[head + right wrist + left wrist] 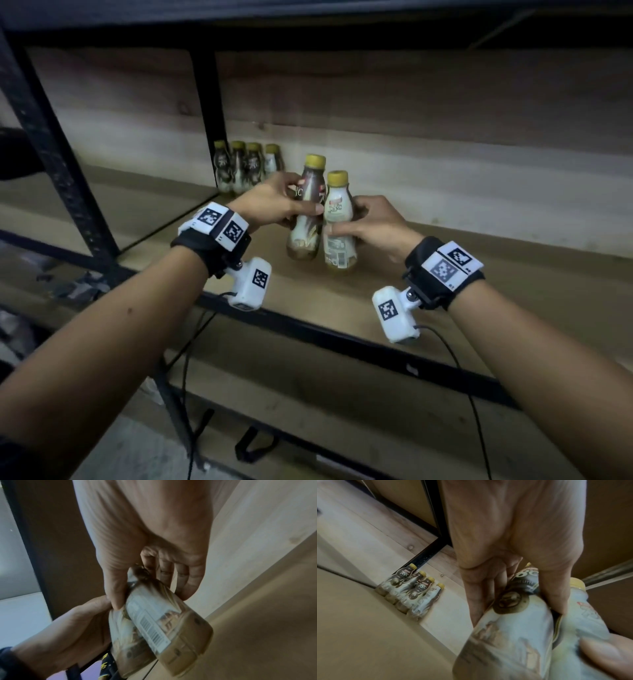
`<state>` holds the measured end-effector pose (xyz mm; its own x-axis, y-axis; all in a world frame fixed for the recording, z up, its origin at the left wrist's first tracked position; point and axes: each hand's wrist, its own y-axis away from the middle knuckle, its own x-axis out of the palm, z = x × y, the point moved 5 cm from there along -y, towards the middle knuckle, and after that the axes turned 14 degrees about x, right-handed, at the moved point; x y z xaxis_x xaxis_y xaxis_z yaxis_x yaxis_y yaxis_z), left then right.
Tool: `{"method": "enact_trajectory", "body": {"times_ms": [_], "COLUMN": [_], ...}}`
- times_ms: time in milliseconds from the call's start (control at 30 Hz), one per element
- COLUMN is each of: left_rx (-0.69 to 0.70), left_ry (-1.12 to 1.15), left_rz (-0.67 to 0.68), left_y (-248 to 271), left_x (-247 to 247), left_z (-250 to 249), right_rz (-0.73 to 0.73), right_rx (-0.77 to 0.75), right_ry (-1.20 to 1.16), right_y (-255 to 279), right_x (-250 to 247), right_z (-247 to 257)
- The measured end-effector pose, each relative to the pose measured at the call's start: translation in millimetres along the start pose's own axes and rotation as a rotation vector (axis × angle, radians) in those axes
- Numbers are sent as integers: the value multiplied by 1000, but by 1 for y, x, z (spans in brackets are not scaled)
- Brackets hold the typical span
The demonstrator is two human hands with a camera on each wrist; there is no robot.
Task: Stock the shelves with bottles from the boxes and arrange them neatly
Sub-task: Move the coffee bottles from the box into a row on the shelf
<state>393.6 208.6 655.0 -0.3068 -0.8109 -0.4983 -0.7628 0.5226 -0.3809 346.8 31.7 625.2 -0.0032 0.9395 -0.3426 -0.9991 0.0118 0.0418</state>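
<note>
Left hand: the left hand (274, 202) wrapped its fingers round the dark bottle (306, 209), thumb across the label.
Right hand: the right hand (373, 224) curled round the pale bottle (339, 222).
Bottles: touching side by side, held above the shelf board (479, 274), forward and right of the bottle row (248, 168).
Advice: likely best lowered upright, then slid back beside the row's right end.

dark bottle (306, 209) | pale bottle (339, 222) (touching, seemingly airborne) | four shelved bottles (247, 167)
</note>
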Motion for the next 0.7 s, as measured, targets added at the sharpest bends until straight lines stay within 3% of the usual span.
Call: {"method": "enact_trajectory", "body": {"times_ms": [300,500,700], "left_rx": [33,76,59], "left_ry": [-476,-525,-519], "left_rz": [75,89,150], "left_y": [-100,-161,-196], "left_x": [-90,-104,-92], "left_z": [102,151,172], "right_rz": [-165,-356,-409], "right_rx": [113,155,225], "right_ry": [185,183,200], "right_y": [-146,-201,-230], "right_x": [50,51,38], "right_z": [14,13,10]}}
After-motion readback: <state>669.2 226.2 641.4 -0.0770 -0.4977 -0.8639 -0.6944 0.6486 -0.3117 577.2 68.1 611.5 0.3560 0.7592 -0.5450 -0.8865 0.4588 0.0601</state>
